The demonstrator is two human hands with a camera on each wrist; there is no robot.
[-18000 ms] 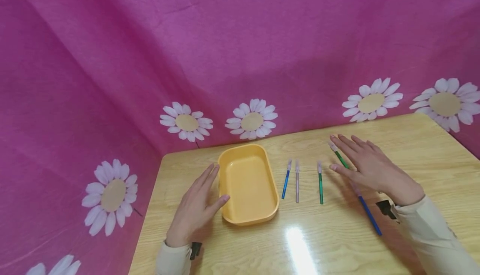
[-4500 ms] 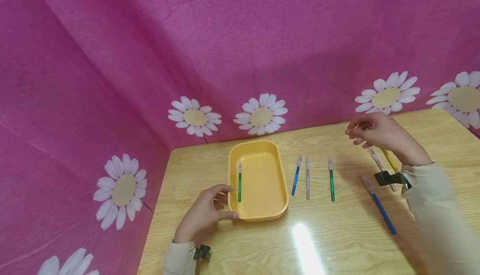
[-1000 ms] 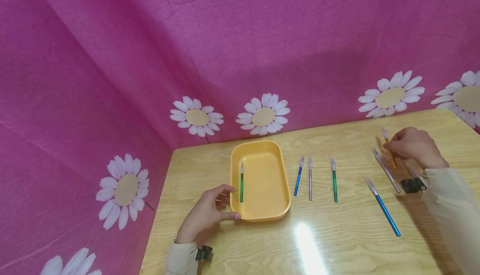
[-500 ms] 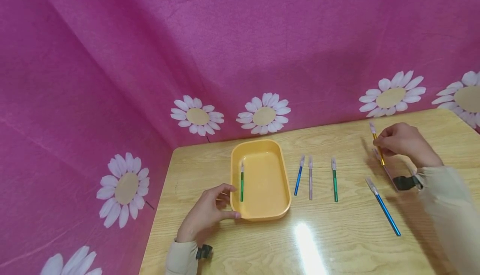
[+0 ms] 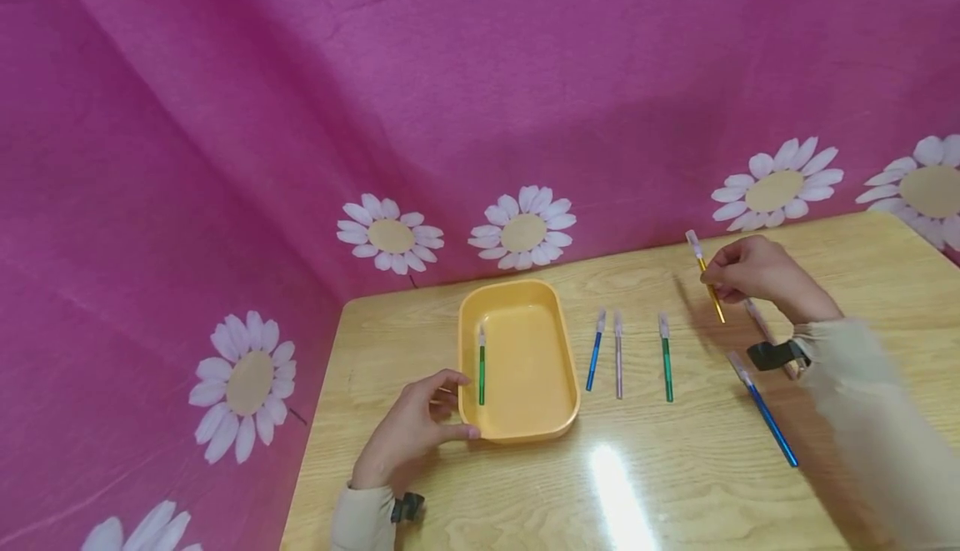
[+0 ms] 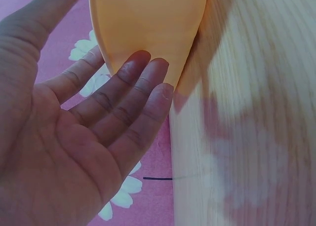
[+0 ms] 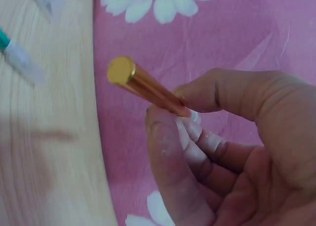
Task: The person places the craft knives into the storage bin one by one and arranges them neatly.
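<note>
My right hand (image 5: 753,272) pinches a gold craft knife (image 5: 711,288) with a translucent cap over the table, cap end pointing up and away. In the right wrist view the round butt of its gold handle (image 7: 148,90) sticks out between thumb and fingers. My left hand (image 5: 412,430) holds the near left corner of a yellow tray (image 5: 566,359), with bent fingers along its side and the thumb at the near rim. Inside the tray, close to its left wall, lies one green craft knife (image 5: 482,372).
Right of the tray lie a blue craft knife (image 5: 594,359), a pale pink one (image 5: 618,363) and another green one (image 5: 667,368). A longer blue knife (image 5: 772,422) and a pinkish one (image 5: 757,318) lie by the right forearm. A pink flowered cloth (image 5: 637,117) hangs behind the wooden table (image 5: 525,493).
Since the oldest frame, a green craft knife has come into the tray and the left hand has taken hold of its corner. Lately the right hand has lifted the gold knife and carried it left.
</note>
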